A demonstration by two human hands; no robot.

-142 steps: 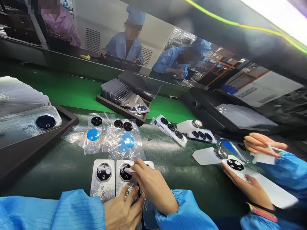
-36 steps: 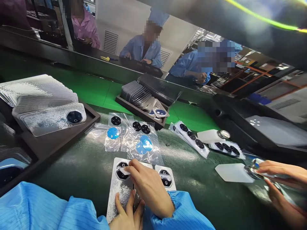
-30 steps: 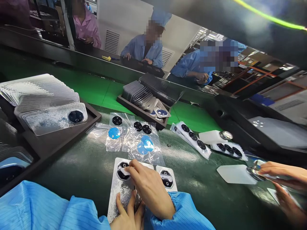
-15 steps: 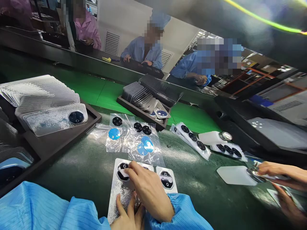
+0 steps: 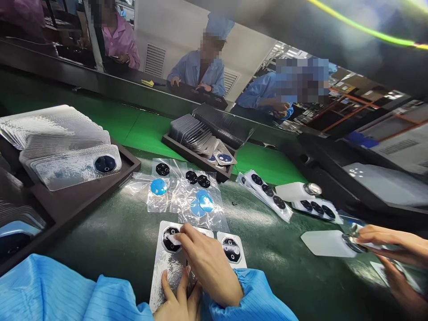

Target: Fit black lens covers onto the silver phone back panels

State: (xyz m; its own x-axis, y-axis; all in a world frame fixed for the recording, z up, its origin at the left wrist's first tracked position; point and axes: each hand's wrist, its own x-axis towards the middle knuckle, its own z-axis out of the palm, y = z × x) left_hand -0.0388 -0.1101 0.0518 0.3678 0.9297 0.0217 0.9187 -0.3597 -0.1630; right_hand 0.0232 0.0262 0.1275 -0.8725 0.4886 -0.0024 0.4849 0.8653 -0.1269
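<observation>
A silvery, textured phone back panel with a black octagonal camera plate lies on the green-black table in front of me. My left hand rests on its lower part with fingers spread. Across it reaches my right hand, pinching a small white wipe against the camera plate. The right hand and sleeve partly cover other panels alongside. One of these, a second panel, shows its own black camera plate to the right.
Clear plastic film with black and blue discs lies beyond my hands. Trays of stacked panels stand left and at the back. At right are strips of black discs, white bottles and another person's hands.
My right fingertips and the wipe have shifted very slightly on the camera plate. My left hand stays where it was on the panel.
</observation>
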